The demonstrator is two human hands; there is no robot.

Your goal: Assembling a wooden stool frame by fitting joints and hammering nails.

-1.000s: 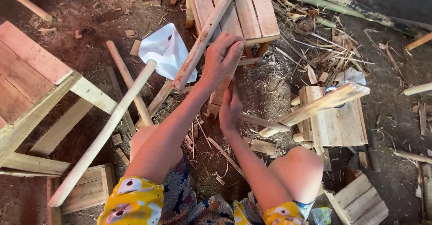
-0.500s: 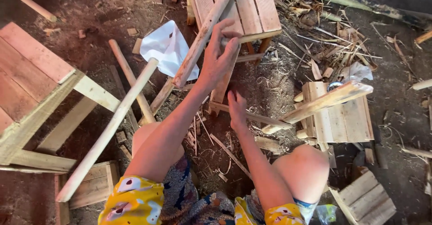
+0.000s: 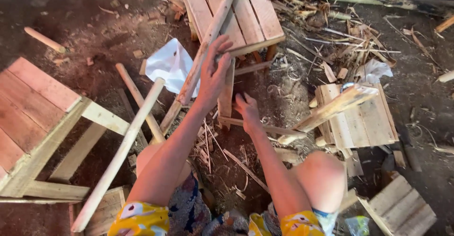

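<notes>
A small slatted wooden stool stands on the dirt in front of me. A long pale stick leans diagonally across its front. My left hand is wrapped around the top of the stool's front leg, just under the seat and against the stick. My right hand is lower, reaching past a thin crossbar at the foot of the stool. Its fingers are curled, and whether they hold anything is hidden.
A larger stool frame lies at left, with a round pole leaning by my knee. A white plastic bag lies behind it. Another small stool and one more sit at right among wood scraps and shavings.
My right hand has dropped from beside the left hand down to the stool's lower crossbar. My left hand has stayed near the top of the leg.
</notes>
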